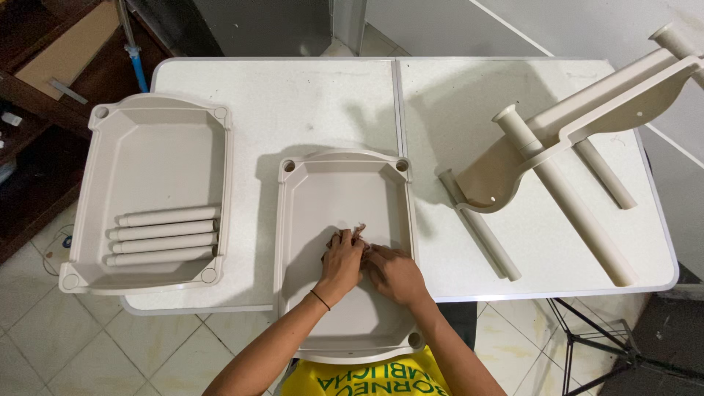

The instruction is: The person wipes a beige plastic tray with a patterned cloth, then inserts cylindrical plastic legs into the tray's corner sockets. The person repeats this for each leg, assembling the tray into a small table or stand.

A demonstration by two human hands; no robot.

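Both hands are down inside the middle tray (345, 191), which sits at the bottom centre of the frame and hangs a bit over the near edge of the table (308, 103). It's smooth beige moulded plastic, a shallow rectangle with clipped corners, a raised rim and a round socket hole at each corner. The left hand (341, 260) and right hand (396, 273) are pressed together side by side on the tray floor, fingers curled and bunched toward each other. Honestly can't tell if they're pinching something small or just resting there; nothing shows between the fingers. There's a thin dark band on the left wrist.

At the left of the frame there's a second tray (147, 139), same shape and plastic, with four short round tubes (165, 236) lying side by side in its lower half, touching each other.

On the right side is an assembled piece (587, 117), another tray tipped on its edge with long round posts stuck through it, lying diagonally toward the upper right corner. One loose post (480, 227) lies flat on the table just beside it.

The tabletop is white, matte and a bit scuffed, with a seam down the middle. Pale floor tiles (44, 345) show at the lower left.
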